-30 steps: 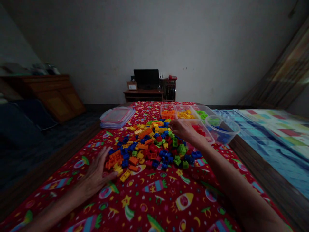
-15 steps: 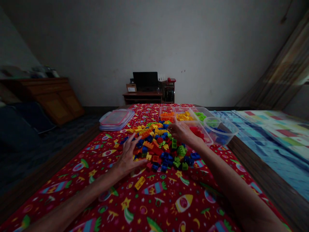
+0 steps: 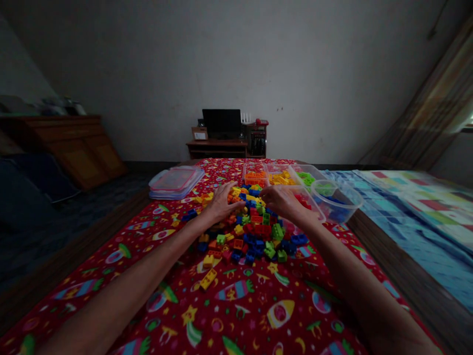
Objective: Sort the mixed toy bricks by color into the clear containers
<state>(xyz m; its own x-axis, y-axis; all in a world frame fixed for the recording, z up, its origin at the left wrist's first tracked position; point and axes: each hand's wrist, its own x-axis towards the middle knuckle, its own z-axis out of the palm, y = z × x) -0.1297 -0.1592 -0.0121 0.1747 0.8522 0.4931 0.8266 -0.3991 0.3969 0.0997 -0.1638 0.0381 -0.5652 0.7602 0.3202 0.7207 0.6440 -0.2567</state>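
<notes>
A loose heap of toy building bricks [image 3: 254,239] in red, blue, green, yellow and orange lies on the tablecloth. Over its far left part, my left hand [image 3: 221,203] is open, thumb and fingers apart, with bricks just beyond the fingertips. My right hand [image 3: 280,201] is at the heap's far right side, beside the divided clear box. Its fingers are bent down and drawn together; what they hold, if anything, is hidden. A yellow brick [image 3: 208,279] lies apart from the heap, nearer to me.
The divided clear box [image 3: 320,215] holds orange, yellow, green and red bricks by colour. At its right stands a round clear tub [image 3: 354,204] with blue bricks. Stacked lids [image 3: 175,180] lie at the left. A red patterned tablecloth [image 3: 254,315] covers the table; a bed [image 3: 417,217] adjoins on the right.
My left hand has moved forward and right across the heap, and the bricks at its near left are rearranged. My right hand has shifted slightly right.
</notes>
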